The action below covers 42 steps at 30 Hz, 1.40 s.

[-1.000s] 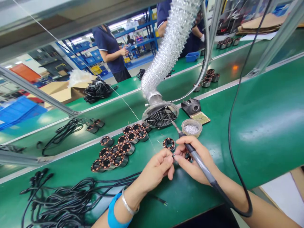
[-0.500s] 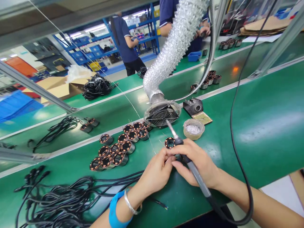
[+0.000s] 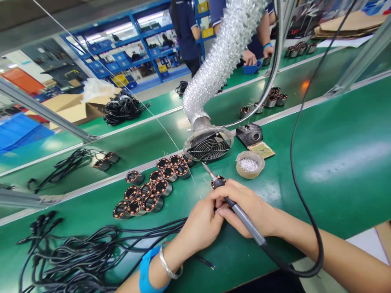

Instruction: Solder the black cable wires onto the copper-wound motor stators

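Note:
My right hand (image 3: 252,209) is closed around the grip of a soldering iron (image 3: 249,223), whose bare metal tip points up and left, just below the round fan intake (image 3: 209,147). My left hand (image 3: 203,223) is closed in a pinch, its fingertips meeting those of the right; what lies between them is mostly hidden. Just beyond the hands sits a copper-wound motor stator (image 3: 222,178), partly covered by the iron. Several more stators (image 3: 161,188) stand grouped to the left. Black cables (image 3: 100,254) lie beside my left forearm, some stripped ends showing below it.
A shallow tub (image 3: 249,165) of silvery bits stands right of the intake, near an iron stand (image 3: 249,135) with a sponge tray. A foil duct (image 3: 220,61) hangs down to the intake. The iron's cord loops at right. People stand beyond the bench.
The iron's tip has swung left and slightly down, away from the middle of the fan grille. Both hands stay close together. The people in the background have shifted.

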Motion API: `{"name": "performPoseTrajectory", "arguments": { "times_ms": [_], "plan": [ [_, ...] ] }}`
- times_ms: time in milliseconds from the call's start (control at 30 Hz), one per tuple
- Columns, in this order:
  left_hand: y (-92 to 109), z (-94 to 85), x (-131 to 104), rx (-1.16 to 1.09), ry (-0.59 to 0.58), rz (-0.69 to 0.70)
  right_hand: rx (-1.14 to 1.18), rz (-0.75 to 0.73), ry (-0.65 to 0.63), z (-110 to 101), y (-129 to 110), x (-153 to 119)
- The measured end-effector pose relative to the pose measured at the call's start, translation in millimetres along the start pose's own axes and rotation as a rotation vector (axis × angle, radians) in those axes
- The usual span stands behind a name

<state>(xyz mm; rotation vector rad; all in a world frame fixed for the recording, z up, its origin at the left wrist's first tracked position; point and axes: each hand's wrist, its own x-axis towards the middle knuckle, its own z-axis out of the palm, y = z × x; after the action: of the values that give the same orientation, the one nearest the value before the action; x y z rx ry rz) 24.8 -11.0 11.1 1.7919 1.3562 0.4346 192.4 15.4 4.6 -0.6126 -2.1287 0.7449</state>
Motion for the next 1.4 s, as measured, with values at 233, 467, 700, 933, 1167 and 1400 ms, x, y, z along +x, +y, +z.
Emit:
{"name": "performPoseTrajectory", "arguments": {
  "times_ms": [233,467,700,933,1167,1400],
  "plan": [
    [3.3,-4.8,0.6,0.150,0.025,-0.014,-0.110,-0.087,0.079,-6.3,11.9,-1.7],
    [1.5,-17.9,8.2,0.123,-0.028,-0.013,-0.082,-0.078,0.051,-17.3,27.0,-12.0],
    [-4.9,-17.1,9.5,-0.093,-0.112,-0.044,-0.048,-0.121,0.051,-13.8,23.7,-7.8],
    [-12.7,-16.8,12.5,-0.419,-0.156,-0.098,-0.040,-0.119,-0.084,-23.2,20.6,-4.4],
    [-11.8,-10.4,23.4,-0.742,-0.160,-0.220,-0.099,-0.139,-0.011,-15.4,19.6,-2.3],
    [-10.6,-1.7,34.6,-0.689,0.074,-0.239,-0.165,0.029,0.300,-17.4,14.3,-11.2]
  ]
}}
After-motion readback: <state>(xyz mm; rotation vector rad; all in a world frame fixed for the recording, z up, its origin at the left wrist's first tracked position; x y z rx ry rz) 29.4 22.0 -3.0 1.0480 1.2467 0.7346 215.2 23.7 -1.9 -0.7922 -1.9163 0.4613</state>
